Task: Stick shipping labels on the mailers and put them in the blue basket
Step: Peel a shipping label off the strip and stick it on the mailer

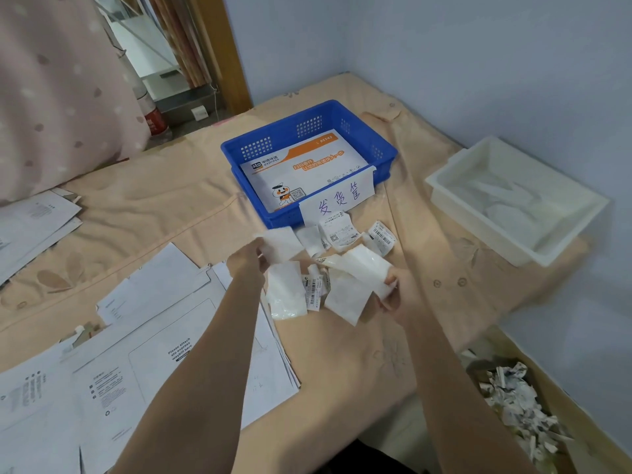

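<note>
1. Right now we see both hands raised over a peach bedsheet (143, 213), each clamped on its own slip of white paper.
2. Our left hand (247, 262) pinches a white label sheet (281, 242) by its left edge, blank side up.
3. Our right hand (393, 291) grips a curled white backing strip (362, 265); the two hands are apart, with the loose pile between them.
4. Below the hands lies a scatter of shipping labels (342, 230), some showing barcodes, others blank side up, just in front of the blue basket (273, 145).
5. That basket holds one mailer (301, 172) with orange print lying flat inside, and a handwritten paper tag (337, 200) hangs on its near wall.
6. To our left, a fanned stack of white mailers (154, 354) rests on the sheet; another stack (30, 224) sits further left.
7. A white tray (444, 181) stands to the right, near the wall.
8. Torn paper scraps (516, 401) fill a box at the lower right.
</note>
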A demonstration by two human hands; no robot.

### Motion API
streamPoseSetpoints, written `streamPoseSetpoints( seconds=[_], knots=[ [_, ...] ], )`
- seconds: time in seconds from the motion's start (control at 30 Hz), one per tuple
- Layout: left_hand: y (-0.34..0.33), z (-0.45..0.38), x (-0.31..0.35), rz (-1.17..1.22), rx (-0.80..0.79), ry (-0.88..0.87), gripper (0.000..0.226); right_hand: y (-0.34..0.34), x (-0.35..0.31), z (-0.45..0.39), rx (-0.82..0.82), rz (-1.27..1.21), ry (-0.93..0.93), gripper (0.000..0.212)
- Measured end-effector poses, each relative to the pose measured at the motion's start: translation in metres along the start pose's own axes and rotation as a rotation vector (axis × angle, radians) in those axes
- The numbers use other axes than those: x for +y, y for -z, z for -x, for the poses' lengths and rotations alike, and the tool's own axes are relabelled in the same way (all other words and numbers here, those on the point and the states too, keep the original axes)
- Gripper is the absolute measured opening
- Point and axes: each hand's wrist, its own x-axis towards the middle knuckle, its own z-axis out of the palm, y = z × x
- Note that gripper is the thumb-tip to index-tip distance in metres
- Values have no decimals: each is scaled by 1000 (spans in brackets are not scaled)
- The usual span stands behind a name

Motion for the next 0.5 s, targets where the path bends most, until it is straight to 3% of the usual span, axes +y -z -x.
streamPoseSetpoints(
  seconds=[0.13, 0.27, 0.33, 0.43, 0.5],
  knots=[
    [-8, 9, -20, -272, -94, -90, 48, -20, 0, 7, -60, -133, 74, 24],
    [-11, 13, -33, -766, -241, -151, 40, -43, -6, 14, -46, -150, 115, 16],
    [-11, 15, -37, -989, -193, -258, 42, -48, -5, 14, -30, -148, 103, 18],
    [-12, 25, -40, -1187, -28, -592, 50, -53, -4, 15, -12, -145, 100, 28],
    [-11, 31, -42, -1203, 4, -976, 56, -57, -3, 15, -10, -147, 76, 22]
  ],
)
